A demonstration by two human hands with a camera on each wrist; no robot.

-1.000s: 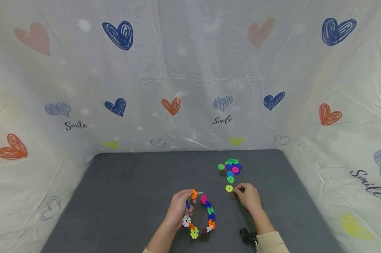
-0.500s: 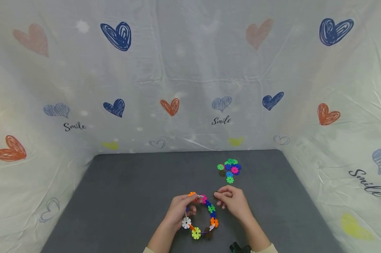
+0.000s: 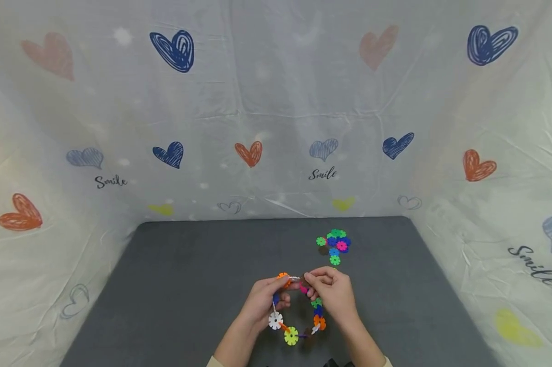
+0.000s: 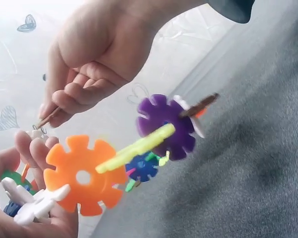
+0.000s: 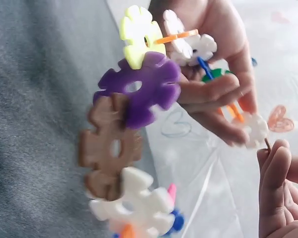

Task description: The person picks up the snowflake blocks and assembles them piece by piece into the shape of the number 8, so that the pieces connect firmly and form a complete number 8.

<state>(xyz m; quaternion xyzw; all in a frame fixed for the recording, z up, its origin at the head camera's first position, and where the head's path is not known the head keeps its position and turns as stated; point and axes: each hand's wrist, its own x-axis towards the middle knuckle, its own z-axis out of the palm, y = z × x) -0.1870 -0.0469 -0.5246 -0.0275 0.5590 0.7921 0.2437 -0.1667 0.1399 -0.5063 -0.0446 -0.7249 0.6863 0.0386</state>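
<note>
My left hand (image 3: 259, 306) grips a looped chain of colourful notched plastic discs near its orange disc (image 3: 282, 276). A yellow disc (image 3: 291, 336) hangs at the loop's bottom, between white and dark brown ones. My right hand (image 3: 334, 295) pinches a loose brown disc (image 5: 267, 144) by its edge, between thumb and fingers. In the right wrist view that disc meets the white disc (image 5: 256, 131) at the chain's end; whether their notches are engaged I cannot tell. The left wrist view has orange (image 4: 84, 176) and purple (image 4: 164, 126) discs of the chain up close.
Several loose discs (image 3: 334, 240) lie in a pile at the back right of the dark grey table (image 3: 202, 270). A black object (image 3: 333, 363) shows at the bottom edge by the right forearm. A heart-printed curtain (image 3: 276, 102) surrounds the table.
My right hand has picked up the brown disc from beside the pile and carried it left to the white end of the chain. The left hand keeps its hold, shifted slightly.
</note>
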